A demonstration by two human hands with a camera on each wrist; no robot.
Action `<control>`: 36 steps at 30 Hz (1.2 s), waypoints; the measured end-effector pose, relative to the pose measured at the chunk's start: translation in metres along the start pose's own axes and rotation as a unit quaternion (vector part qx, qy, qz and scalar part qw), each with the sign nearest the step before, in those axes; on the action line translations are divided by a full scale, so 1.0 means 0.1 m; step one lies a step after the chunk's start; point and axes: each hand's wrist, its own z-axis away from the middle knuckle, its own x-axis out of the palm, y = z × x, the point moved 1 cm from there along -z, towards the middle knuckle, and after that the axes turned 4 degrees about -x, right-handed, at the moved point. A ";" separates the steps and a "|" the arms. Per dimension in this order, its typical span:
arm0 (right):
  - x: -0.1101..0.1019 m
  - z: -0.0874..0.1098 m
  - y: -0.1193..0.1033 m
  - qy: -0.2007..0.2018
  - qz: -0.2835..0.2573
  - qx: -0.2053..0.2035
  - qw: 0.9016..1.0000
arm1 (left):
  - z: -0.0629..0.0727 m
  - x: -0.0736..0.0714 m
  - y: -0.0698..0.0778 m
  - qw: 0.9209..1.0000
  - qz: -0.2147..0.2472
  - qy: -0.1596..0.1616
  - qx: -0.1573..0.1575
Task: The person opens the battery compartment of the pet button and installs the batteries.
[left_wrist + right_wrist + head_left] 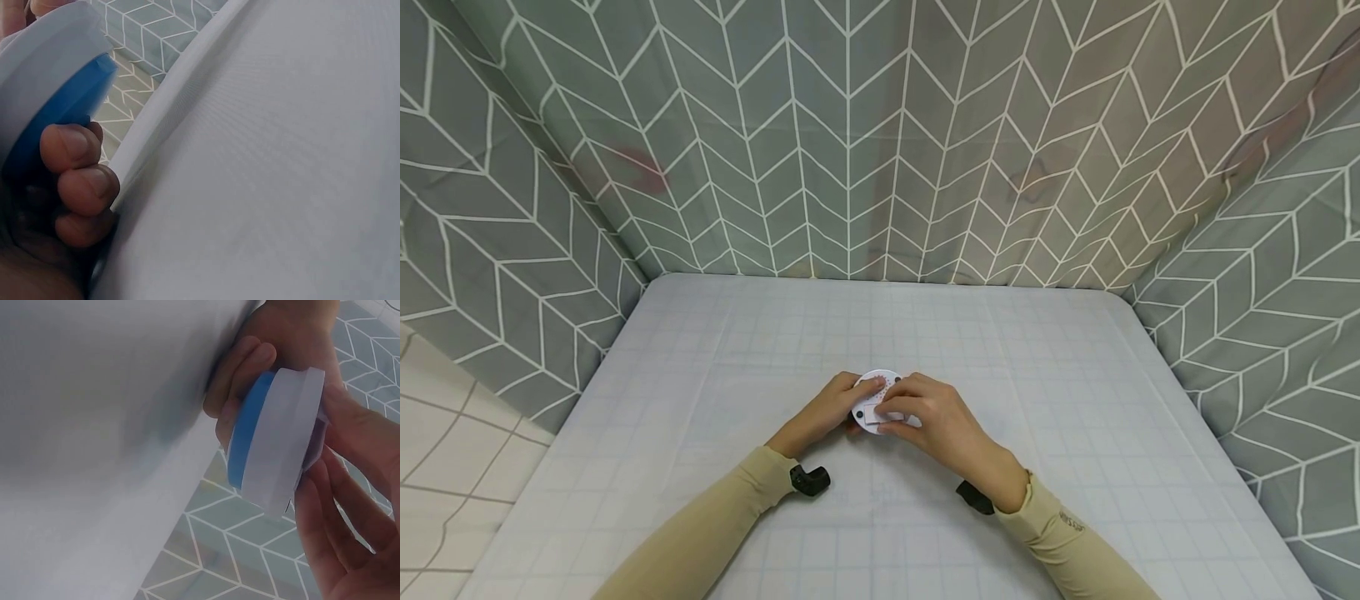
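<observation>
A round white device (278, 440) with a blue face (247, 437) is held above the table between both hands. In the head view its white back is turned up, showing small holes, dark round spots and a rectangular cover (871, 413). My left hand (831, 407) grips the rim from the left, thumb over the back and fingers curled under the blue side (59, 103). From the right, my right hand (936, 417) pinches at the cover with thumb and fingers. In the right wrist view a flap-like part (315, 447) stands out from the back, partly hidden by those fingers.
A white cloth with a faint grid covers the table (760, 333). Grey curtains (850, 142) with white chevron lines enclose it behind and at both sides. Dark wrist-worn devices (810, 481) sit at both cuffs. Pale floor tiles (445, 467) show at lower left.
</observation>
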 end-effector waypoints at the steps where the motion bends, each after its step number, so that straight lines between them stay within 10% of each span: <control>1: 0.00 0.00 0.00 0.000 0.000 0.000 1.000 | 0.00 0.00 0.00 1.000 -0.001 -0.001 0.000; 18: -0.02 0.01 0.09 0.010 -0.039 0.084 0.996 | -0.01 0.00 -0.01 1.000 0.003 -0.006 0.013; 28: 0.01 0.03 0.13 -0.041 -0.072 0.270 0.959 | 0.00 0.00 0.00 1.000 0.008 0.001 -0.007; 36: 0.04 0.06 0.19 -0.099 -0.158 0.303 0.935 | 0.00 0.00 -0.01 1.000 -0.005 0.000 -0.001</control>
